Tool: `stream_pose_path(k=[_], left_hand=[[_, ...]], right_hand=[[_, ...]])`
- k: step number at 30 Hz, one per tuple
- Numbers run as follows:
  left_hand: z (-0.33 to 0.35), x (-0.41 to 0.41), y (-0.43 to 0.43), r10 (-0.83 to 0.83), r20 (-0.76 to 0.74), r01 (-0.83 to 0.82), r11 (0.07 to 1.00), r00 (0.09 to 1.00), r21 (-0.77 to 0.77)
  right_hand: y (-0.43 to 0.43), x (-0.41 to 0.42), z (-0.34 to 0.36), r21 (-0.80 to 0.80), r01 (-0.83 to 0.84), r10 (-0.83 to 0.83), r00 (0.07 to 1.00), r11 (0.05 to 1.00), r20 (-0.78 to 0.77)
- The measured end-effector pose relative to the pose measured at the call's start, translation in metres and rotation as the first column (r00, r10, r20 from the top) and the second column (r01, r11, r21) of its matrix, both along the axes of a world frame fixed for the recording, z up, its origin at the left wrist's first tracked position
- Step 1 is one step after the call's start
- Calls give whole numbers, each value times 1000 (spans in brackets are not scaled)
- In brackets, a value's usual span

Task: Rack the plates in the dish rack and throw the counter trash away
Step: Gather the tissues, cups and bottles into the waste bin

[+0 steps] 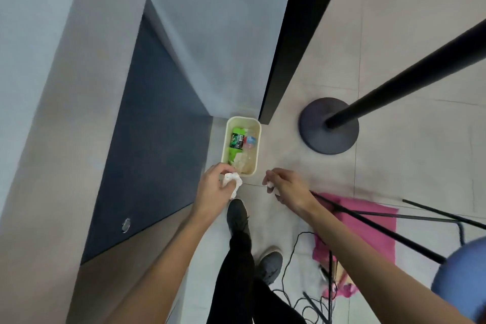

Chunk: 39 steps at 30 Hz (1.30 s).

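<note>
A cream trash bin point(226, 139) stands on the floor against the cabinet corner, holding a green bottle point(236, 141), a clear bottle and crumpled paper. My left hand point(214, 188) grips a crumpled white tissue point(232, 181) just over the bin's near rim. My right hand point(288, 187) hovers to the right of the bin and pinches a smaller white scrap point(271, 186). No plates or dish rack are in view.
Grey-blue cabinet fronts point(147, 152) rise at the left. A black pole with a round base point(328, 126) stands at the right. A pink cloth point(368, 221), black tripod legs, loose cables and a blue stool lie at lower right. My feet are below the bin.
</note>
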<state>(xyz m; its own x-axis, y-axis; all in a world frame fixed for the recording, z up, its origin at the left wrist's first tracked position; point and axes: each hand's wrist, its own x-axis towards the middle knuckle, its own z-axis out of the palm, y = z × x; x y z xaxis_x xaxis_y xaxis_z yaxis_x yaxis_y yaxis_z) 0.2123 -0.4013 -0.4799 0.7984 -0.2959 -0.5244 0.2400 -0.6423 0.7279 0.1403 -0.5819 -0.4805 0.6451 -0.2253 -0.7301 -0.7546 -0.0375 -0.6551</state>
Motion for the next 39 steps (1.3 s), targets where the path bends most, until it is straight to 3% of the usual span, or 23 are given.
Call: stream_pose_path(k=[6,9,14,18,25,31,36,37,39], left_hand=[[-125,14,-9,161,-184,-163,987,970,4],[-182,26,-12,151,-185,-148,989,971,31],[-263,50,-16,24,-109,-13,995,994,98],[-309,66,-24,-251,20,242,949,968,203],[-352,74,-31,-433,-10,400,823,901,402],[-354,74,-24,-571,-85,567,767,817,301],[-341,70,-11,-403,370,327,911,837,251],[-340,68,-8,-366,396,276,924,842,266],[-339,63,-4,-291,286,213,938,913,273]], right_hand=[[6,12,-115,-8,-101,100,994,995,-51],[9,19,-171,-26,-122,119,989,992,-89],[8,31,-245,-75,-179,168,977,981,-134],[10,39,-285,-137,-301,281,948,944,-149],[16,53,-311,-206,-470,431,878,858,-207],[18,44,-321,-218,-495,445,862,841,-243],[17,42,-321,-205,-479,431,870,854,-237],[16,43,-322,-206,-476,428,872,855,-238],[14,47,-323,-202,-449,402,885,870,-237]])
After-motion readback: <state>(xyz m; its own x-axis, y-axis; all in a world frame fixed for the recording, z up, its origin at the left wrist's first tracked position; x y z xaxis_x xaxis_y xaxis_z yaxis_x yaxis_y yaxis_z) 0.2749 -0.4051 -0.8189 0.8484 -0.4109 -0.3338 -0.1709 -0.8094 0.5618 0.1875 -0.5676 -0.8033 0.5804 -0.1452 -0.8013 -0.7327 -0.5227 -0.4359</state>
